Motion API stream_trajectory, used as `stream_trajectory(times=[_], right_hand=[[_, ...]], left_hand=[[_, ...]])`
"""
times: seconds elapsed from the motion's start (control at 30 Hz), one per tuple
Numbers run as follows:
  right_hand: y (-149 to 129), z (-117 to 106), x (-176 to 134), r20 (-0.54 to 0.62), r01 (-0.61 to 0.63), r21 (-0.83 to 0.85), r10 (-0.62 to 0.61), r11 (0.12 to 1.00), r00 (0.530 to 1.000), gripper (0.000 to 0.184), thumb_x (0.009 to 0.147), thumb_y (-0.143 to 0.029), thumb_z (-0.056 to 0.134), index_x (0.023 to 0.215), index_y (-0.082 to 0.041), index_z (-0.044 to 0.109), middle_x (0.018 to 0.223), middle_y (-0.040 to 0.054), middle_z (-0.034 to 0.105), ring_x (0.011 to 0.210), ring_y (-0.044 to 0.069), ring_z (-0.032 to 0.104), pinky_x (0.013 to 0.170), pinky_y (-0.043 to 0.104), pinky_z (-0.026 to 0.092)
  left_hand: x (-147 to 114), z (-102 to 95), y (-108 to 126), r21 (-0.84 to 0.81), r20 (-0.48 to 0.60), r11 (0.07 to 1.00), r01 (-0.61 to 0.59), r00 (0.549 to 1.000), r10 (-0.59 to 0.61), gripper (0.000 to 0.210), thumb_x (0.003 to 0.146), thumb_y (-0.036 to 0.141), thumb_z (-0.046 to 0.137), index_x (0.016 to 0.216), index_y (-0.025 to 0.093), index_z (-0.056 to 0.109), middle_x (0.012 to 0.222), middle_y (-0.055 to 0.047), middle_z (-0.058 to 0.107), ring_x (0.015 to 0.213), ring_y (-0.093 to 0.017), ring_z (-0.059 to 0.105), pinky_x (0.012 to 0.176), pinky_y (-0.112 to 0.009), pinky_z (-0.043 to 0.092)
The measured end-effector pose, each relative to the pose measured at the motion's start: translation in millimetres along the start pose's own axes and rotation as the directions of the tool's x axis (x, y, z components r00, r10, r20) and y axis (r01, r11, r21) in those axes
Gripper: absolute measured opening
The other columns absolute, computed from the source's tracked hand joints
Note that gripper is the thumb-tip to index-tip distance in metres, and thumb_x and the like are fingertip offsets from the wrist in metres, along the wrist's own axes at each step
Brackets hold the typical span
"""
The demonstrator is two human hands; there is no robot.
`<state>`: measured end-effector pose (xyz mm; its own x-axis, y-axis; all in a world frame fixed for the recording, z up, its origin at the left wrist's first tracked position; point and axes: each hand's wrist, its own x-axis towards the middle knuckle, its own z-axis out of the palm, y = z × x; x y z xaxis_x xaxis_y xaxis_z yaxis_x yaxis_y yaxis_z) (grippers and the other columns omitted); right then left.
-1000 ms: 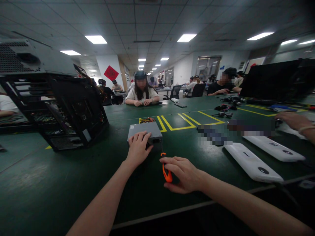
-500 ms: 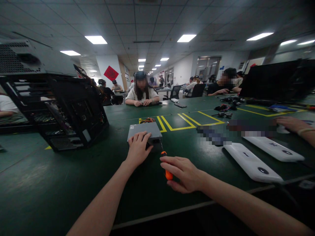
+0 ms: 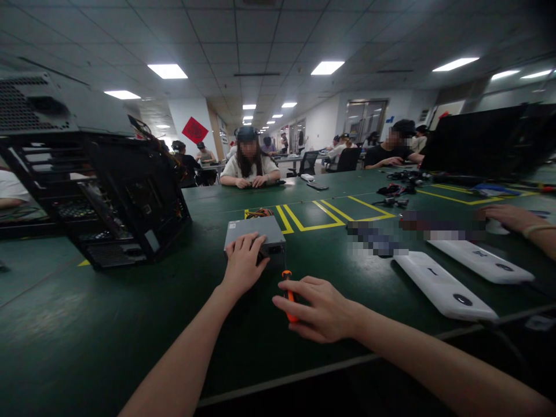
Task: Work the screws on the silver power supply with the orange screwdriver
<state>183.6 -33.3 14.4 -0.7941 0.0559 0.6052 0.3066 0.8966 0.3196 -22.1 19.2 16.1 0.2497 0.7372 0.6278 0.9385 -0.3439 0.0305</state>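
A grey metal power supply unit (image 3: 271, 230) lies on the green table, its socket side toward me. My left hand (image 3: 245, 258) grips its near left part, fingers over the top and thumb against the near side. In my right hand (image 3: 319, 307) is a screwdriver (image 3: 291, 307) with an orange and black handle, held between fingers and thumb. Its thin shaft points away from me to the unit's near right corner. Whether the tip sits in a screw is too small to tell.
An open black computer case (image 3: 130, 197) stands at left with another grey power supply (image 3: 65, 110) on top. Two white devices (image 3: 445, 286) lie at right, near another person's hand (image 3: 508, 217). Cables (image 3: 395, 191) and a dark monitor (image 3: 473, 142) are farther back. A person (image 3: 249, 165) sits opposite.
My right hand and the screwdriver handle have shifted slightly left, and the fingers have moved on the handle. My left hand and the power supply unit stay in place.
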Motion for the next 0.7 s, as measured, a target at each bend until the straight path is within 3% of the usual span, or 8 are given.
stream_trajectory(times=[0.17, 0.27, 0.4, 0.53, 0.7], right_hand=[[-2, -7, 4, -0.013, 0.076, -0.141, -0.079, 0.987, 0.997, 0.022, 0.086, -0.034, 0.049, 0.095, -0.016, 0.057, 0.102, 0.0105, 0.061, 0.068, 0.011, 0.056, 0.058, 0.024, 0.042], [-6, -18, 8, -0.025, -0.006, -0.232, 0.0, 0.973, 1.0, 0.014, 0.085, -0.025, 0.049, 0.092, -0.016, 0.057, 0.093, 0.0106, 0.062, 0.065, 0.013, 0.055, 0.057, 0.024, 0.041], [-19, -27, 15, 0.103, -0.099, -0.342, 0.142, 0.934, 0.984, 0.024, 0.083, -0.011, 0.039, 0.1, -0.016, 0.055, 0.096, 0.0147, 0.059, 0.069, 0.017, 0.057, 0.059, 0.028, 0.044], [-34, -20, 18, 0.073, -0.24, -0.435, 0.3, 0.868, 0.951, 0.025, 0.081, -0.004, 0.037, 0.096, -0.01, 0.056, 0.098, 0.0179, 0.056, 0.076, 0.02, 0.055, 0.063, 0.031, 0.045], [-41, -15, 20, 0.08, -0.263, -0.501, 0.346, 0.825, 0.935, 0.027, 0.079, -0.002, 0.037, 0.098, -0.008, 0.055, 0.087, 0.0135, 0.057, 0.069, 0.02, 0.053, 0.059, 0.032, 0.041]], left_hand=[[0, -0.4, 0, -0.004, 0.002, 1.0, 0.006, 1.0, -0.006, 0.049, 0.074, 0.03, 0.057, 0.122, 0.027, 0.045, 0.125, -0.007, 0.049, 0.114, -0.026, 0.04, 0.092, -0.043, 0.029], [0, -0.3, 0, -0.01, -0.001, 1.0, 0.0, 1.0, 0.0, 0.049, 0.074, 0.03, 0.057, 0.121, 0.027, 0.045, 0.125, -0.007, 0.049, 0.114, -0.026, 0.04, 0.091, -0.043, 0.03], [0, -0.7, -1, -0.013, -0.011, 1.0, -0.004, 1.0, 0.004, 0.049, 0.074, 0.029, 0.058, 0.121, 0.026, 0.045, 0.125, -0.007, 0.049, 0.114, -0.025, 0.04, 0.091, -0.043, 0.03], [0, -1.6, 0, -0.018, -0.005, 1.0, 0.005, 1.0, -0.005, 0.049, 0.074, 0.029, 0.058, 0.122, 0.027, 0.045, 0.125, -0.007, 0.049, 0.114, -0.026, 0.04, 0.092, -0.043, 0.03], [0, -2.0, 0, -0.021, 0.009, 1.0, 0.012, 1.0, -0.012, 0.05, 0.074, 0.029, 0.057, 0.122, 0.027, 0.045, 0.127, -0.007, 0.048, 0.115, -0.026, 0.039, 0.092, -0.044, 0.029]])
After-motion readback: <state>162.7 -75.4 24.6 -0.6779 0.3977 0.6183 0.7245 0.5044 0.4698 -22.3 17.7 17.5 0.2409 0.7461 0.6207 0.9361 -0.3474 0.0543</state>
